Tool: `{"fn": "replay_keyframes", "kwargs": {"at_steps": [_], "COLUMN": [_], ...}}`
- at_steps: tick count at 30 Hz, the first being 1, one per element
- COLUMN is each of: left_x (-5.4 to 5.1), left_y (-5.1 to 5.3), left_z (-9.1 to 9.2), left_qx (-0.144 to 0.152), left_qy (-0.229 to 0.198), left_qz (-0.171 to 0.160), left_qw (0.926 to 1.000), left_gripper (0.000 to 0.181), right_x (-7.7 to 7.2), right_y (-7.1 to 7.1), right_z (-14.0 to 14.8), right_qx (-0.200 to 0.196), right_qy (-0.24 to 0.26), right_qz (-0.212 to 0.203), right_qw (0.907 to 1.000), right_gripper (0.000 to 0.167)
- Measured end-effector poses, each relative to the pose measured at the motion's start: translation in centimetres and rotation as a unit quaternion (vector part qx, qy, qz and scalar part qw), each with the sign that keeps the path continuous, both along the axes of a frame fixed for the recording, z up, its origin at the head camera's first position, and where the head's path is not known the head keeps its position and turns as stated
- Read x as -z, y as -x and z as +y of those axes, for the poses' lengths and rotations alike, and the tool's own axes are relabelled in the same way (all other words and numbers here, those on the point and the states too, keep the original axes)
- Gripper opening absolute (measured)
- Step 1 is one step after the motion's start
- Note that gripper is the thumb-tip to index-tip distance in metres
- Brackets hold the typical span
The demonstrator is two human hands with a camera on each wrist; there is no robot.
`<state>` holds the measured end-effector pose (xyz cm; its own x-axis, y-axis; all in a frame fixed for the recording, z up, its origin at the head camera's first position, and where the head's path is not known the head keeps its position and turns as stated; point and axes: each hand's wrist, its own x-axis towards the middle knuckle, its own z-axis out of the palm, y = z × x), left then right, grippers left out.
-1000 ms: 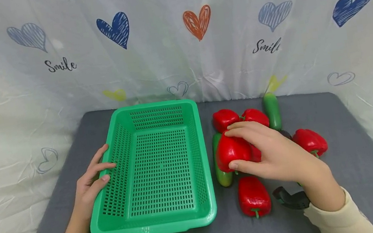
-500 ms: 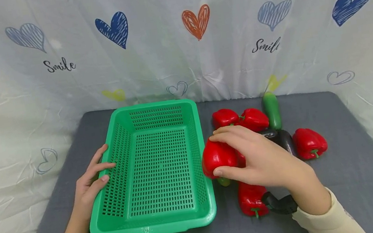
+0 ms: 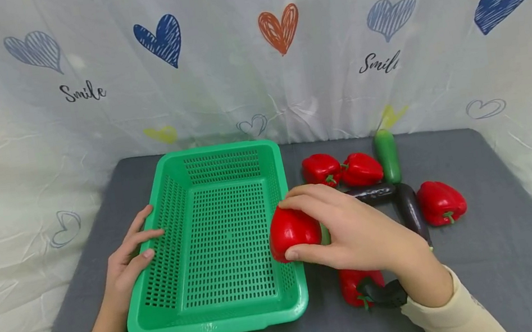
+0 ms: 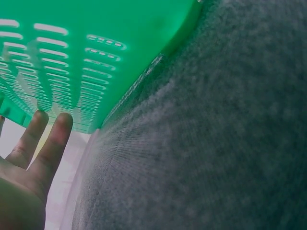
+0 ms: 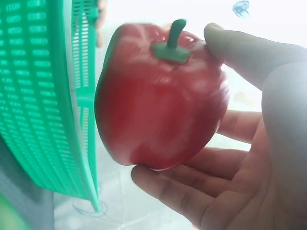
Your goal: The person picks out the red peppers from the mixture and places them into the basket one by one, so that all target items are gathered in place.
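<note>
My right hand (image 3: 351, 228) grips a red bell pepper (image 3: 293, 234), thumb on one side and fingers on the other. The pepper is held above the right rim of a green plastic basket (image 3: 227, 325). In the right wrist view, the pepper's green stem (image 5: 175, 36) points up, and the basket wall (image 5: 29, 86) stands beside it. At the basket's left side, my left hand (image 3: 124, 265) holds the rim, with thumb and one finger over the edge. Other fingers (image 4: 57, 136) lie against the outer wall in the left wrist view. Inside, the basket's perforated floor shows bare.
To the right lie several more red bell peppers (image 3: 441, 202), dark eggplants (image 3: 410, 211) and a green cucumber (image 3: 387, 157). Another pepper (image 3: 352, 288) is partly behind the right wrist's camera strap. A grey cloth (image 3: 495, 270) covers the table, and a printed curtain (image 3: 233, 80) hangs behind.
My right hand has carried the bell pepper left, from over the vegetables to over the basket's right rim, uncovering the eggplants. The left hand and basket have stayed in place.
</note>
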<state>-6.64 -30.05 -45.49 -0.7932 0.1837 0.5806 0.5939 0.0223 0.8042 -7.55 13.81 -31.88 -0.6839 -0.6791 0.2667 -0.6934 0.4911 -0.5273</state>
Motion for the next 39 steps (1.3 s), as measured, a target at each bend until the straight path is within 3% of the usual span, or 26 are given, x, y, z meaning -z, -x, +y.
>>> {"fn": "replay_keyframes", "kwargs": {"at_steps": [23, 39], "left_x": [0.1, 0.1], "left_y": [0.1, 0.1], "left_z": [-0.1, 0.0], "left_qx": [-0.003, -0.005], "left_qy": [0.001, 0.005], "left_qz": [0.005, 0.013], "left_qw": [1.0, 0.9999], "left_gripper": [0.043, 0.041], "right_x": [1.7, 2.8], "right_y": [-0.3, -0.3], "right_z": [-3.3, -4.5], "right_qx": [-0.045, -0.063], "right_qy": [-0.023, -0.084], "right_qz": [-0.029, 0.017], "right_qw": [0.9983, 0.9944], "right_gripper": [0.065, 0.058]}}
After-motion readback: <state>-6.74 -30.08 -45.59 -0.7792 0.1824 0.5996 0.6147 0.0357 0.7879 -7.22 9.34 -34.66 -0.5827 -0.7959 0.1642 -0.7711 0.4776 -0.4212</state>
